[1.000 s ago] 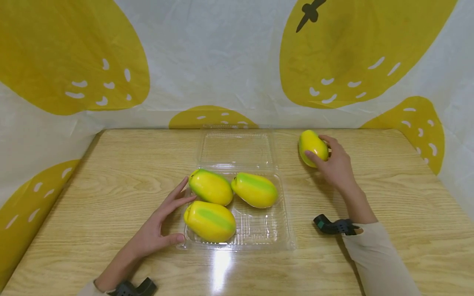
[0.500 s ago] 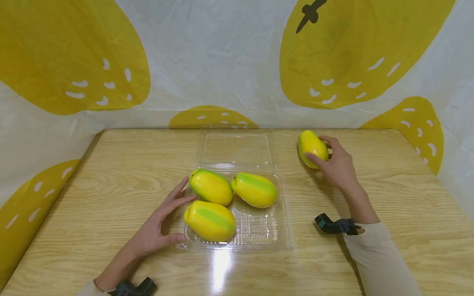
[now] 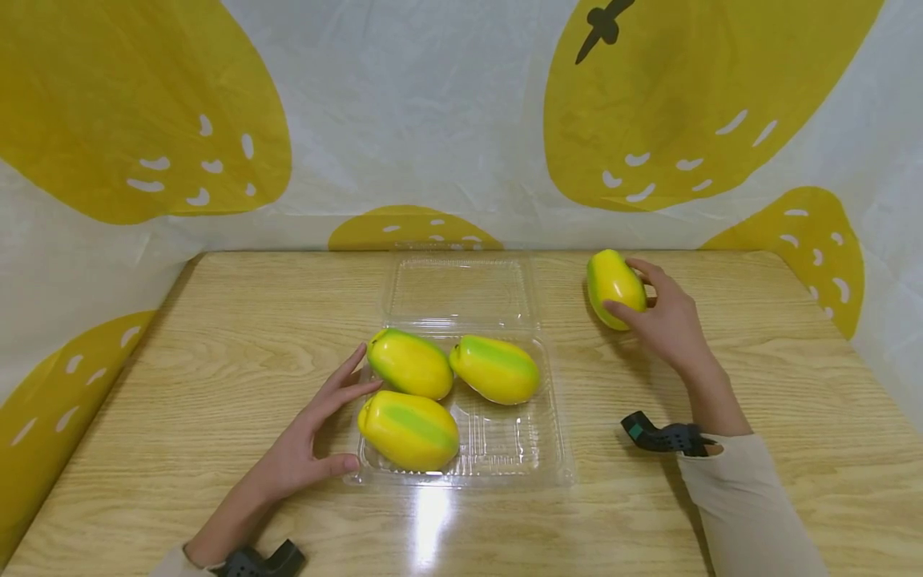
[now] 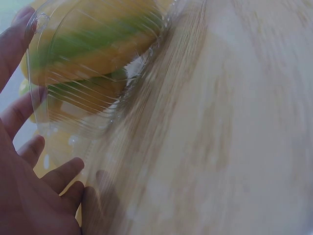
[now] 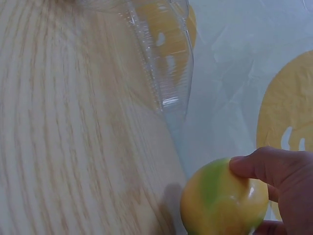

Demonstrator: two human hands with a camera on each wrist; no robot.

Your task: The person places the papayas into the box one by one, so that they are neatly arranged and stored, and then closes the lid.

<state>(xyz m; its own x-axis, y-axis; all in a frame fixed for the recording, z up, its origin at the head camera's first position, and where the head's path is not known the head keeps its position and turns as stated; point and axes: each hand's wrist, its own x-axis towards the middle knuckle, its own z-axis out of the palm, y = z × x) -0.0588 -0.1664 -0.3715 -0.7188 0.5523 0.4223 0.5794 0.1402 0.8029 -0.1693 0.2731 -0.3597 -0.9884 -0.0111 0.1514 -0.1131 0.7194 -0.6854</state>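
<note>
In the head view, a clear plastic clamshell container lies on the table with its lid folded back. Its base holds three yellow-green papayas: one at the back left, one at the back right and one at the front left. My left hand is spread along the container's left side, thumb at the front corner and fingertips right at the rim. At the back right of the table, my right hand grips another papaya between thumb and fingers. The right wrist view shows my thumb pressed on its skin.
A wood-grain table carries everything. Behind it and along its sides hangs a white cloth printed with big yellow fruit shapes, right at the table's back edge. Dark wrist cameras sit on both wrists.
The right hand has shifted slightly to the right with its papaya. The left hand, the container and the papayas in it stay as they were.
</note>
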